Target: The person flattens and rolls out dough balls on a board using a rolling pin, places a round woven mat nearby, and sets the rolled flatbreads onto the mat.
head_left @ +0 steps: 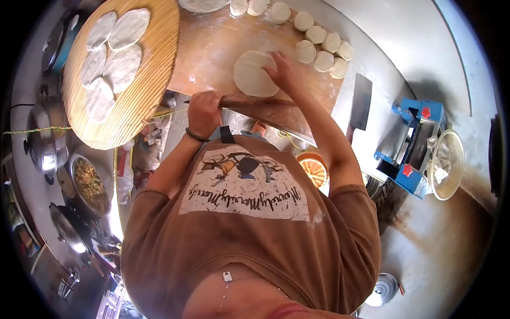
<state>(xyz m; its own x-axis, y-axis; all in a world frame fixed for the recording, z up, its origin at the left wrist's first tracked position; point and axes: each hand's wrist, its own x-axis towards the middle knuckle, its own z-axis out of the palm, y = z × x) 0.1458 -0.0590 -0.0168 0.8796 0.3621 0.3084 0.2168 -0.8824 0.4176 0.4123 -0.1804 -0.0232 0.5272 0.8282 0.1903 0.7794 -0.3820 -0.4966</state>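
Observation:
A flattened round of dough (254, 74) lies on the floured wooden board (204, 58). My right hand (282, 73) rests at the right edge of this round, its thumb and fingers apart on the surface. Near the board's front edge, my left hand (204, 113) is closed around the left part of a dark rolling pin (247, 102), which lies sideways just below the round. My right forearm passes over the pin's right end. Several thick dough pieces (316, 35) stand along the back and right of the board, and part of another flat round (204, 4) shows at the back edge.
A round woven mat (154, 87) at the left holds several flat dough rounds (123, 68). A wide blade (361, 101) lies right of the board. Farther right are a blue-ended machine (414, 149) and a pale basket (447, 165). A bowl of filling (89, 183) stands lower left.

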